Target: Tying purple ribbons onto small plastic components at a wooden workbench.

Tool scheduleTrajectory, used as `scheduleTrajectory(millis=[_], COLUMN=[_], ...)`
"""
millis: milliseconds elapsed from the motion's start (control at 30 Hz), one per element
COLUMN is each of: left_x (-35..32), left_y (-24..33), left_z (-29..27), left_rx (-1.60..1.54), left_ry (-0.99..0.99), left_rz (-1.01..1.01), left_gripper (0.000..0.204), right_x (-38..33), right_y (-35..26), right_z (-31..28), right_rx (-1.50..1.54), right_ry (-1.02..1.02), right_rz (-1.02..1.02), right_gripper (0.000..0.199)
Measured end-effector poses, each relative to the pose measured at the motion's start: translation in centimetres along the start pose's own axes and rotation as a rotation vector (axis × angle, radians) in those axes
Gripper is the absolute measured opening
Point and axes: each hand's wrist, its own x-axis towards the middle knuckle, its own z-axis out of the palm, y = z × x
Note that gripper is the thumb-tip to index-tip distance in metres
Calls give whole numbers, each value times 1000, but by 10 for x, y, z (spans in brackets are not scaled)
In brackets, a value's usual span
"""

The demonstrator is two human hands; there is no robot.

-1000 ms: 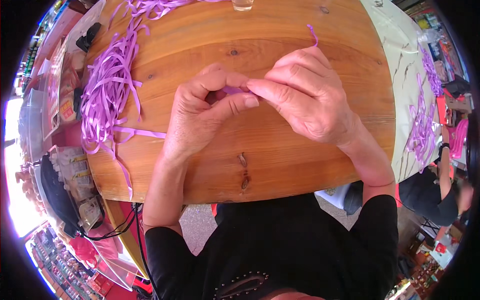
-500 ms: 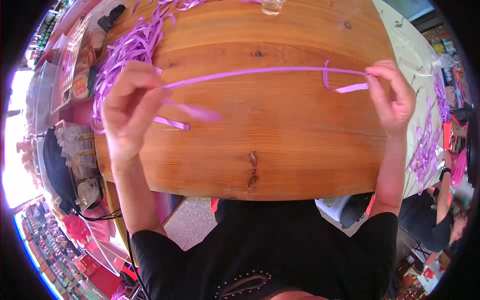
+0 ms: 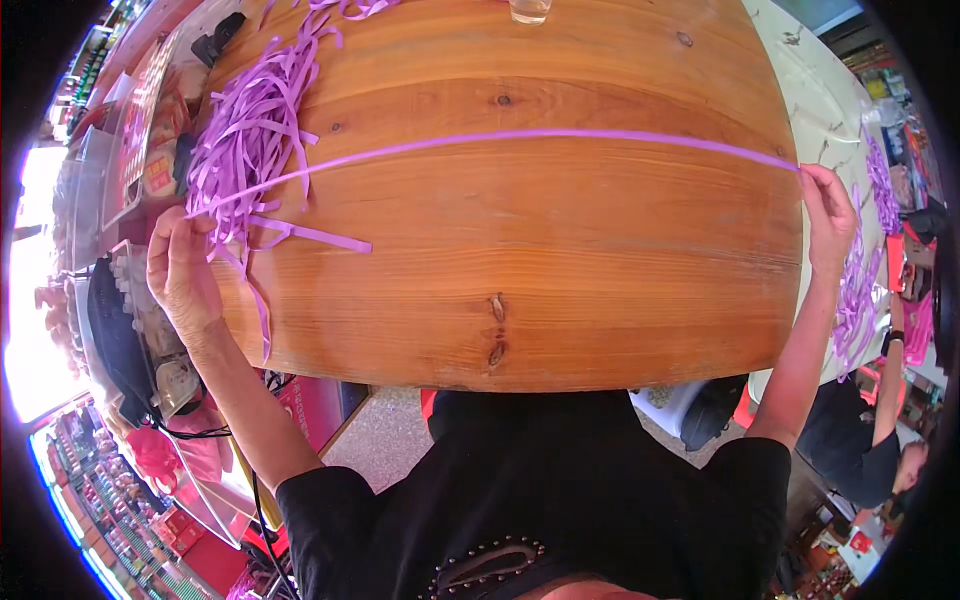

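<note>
While the left hand [image 3: 187, 268] pinches a purple ribbon [image 3: 540, 133], the right hand [image 3: 831, 222] grips its opposite end.

Ribbon heap [image 3: 242, 135] left on the table [image 3: 600, 260], glass [image 3: 530, 11] at far middle.

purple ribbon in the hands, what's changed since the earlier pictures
The left hand has moved out left and the right hand out right from close together, stretching the purple ribbon in a long line over the table; both still pinch it. The ribbon heap and glass stayed on the table.
</note>
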Motion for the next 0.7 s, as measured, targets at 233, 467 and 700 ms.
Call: scheduleTrajectory(millis=[233,467,700], left_x=[1,3,-38], left_y=[-5,-5,1], left_z=[14,54,154], left_rx=[-765,-1170,-773], left_ry=[-94,-31,-68], left_rz=[-172,-142,-505], left_gripper=[14,23,31], right_x=[-2,10,9], right_y=[-5,20,0], right_z=[3,2,2], right_rx=[515,1087,664], right_ry=[132,-17,171], right_rz=[193,244,142], right_gripper=[21,32,27])
